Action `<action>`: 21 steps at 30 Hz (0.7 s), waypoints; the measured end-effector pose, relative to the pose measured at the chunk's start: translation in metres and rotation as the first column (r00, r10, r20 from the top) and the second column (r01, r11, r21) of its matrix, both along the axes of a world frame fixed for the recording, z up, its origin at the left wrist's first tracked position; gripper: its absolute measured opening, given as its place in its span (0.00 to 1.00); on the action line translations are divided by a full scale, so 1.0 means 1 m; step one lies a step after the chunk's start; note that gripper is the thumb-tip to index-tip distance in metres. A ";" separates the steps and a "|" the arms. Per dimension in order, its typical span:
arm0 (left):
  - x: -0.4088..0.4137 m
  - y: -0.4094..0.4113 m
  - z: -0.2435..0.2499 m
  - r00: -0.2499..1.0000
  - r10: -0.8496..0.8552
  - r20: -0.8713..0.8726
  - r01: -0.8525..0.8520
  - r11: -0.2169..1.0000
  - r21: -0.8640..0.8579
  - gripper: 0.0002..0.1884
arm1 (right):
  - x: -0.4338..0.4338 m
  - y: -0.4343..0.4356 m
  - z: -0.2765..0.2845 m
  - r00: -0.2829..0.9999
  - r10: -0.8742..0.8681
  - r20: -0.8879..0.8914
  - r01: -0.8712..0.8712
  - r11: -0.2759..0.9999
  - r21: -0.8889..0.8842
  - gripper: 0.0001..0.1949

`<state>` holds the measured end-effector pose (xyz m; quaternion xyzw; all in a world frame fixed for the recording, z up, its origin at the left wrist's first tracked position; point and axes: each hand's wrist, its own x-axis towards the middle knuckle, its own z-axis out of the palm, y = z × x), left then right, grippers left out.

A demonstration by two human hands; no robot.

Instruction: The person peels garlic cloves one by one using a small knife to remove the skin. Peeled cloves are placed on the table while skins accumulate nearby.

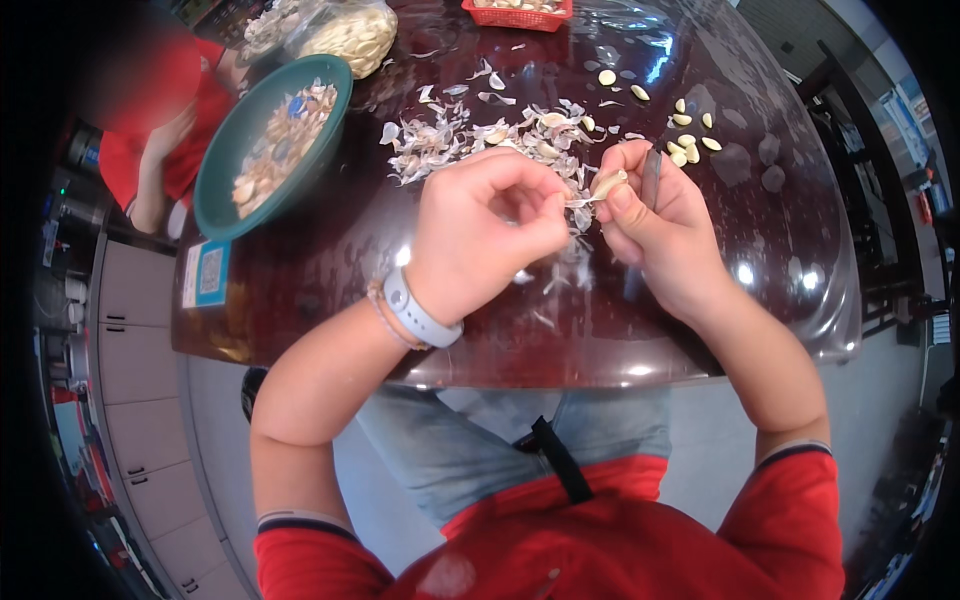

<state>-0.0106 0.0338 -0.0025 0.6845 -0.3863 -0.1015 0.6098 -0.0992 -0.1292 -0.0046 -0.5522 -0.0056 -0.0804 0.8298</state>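
My right hand point(664, 217) grips a garlic clove point(611, 184) between thumb and fingers, and a small knife point(652, 180) is also held in it. Thumb and forefinger of my left hand point(495, 225) pinch a strip of garlic skin point(579, 202) at the clove's left end. Just beyond both hands, a loose heap of papery garlic skins point(435, 142) lies on the dark glossy table point(322, 300), with some cloves among them. Several peeled garlic cloves point(686, 141) lie at the right, past my right hand.
A green bowl point(337, 112) of garlic and skins stands at the left. Behind it is a clear plastic bag of pale cloves point(352, 41). A red plastic basket point(517, 16) sits at the far edge. Another person in red point(161, 150) is at the left. A printed card point(206, 274) lies near the left edge.
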 end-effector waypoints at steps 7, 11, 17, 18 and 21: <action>0.011 -0.001 -0.011 1.000 -0.016 0.008 0.015 0.999 0.043 0.07 | 0.001 -0.006 0.002 0.998 -0.027 -0.060 0.020 0.994 -0.112 0.05; 0.005 -0.003 -0.003 0.980 -0.071 0.188 0.043 0.988 0.149 0.09 | 0.000 -0.003 0.001 0.995 -0.081 -0.059 0.064 0.964 -0.257 0.05; 0.001 -0.003 -0.007 0.997 -0.071 0.020 0.070 0.997 0.029 0.07 | -0.003 -0.001 0.001 0.999 -0.036 0.000 0.035 0.972 -0.234 0.05; 0.001 -0.002 -0.007 0.998 -0.061 0.029 0.060 0.997 0.038 0.07 | -0.002 0.000 0.000 0.999 -0.032 -0.009 0.029 0.970 -0.241 0.05; -0.003 -0.003 -0.007 0.992 -0.056 -0.116 0.060 0.998 0.031 0.07 | -0.003 0.003 0.001 0.999 -0.049 -0.022 0.042 0.965 -0.258 0.05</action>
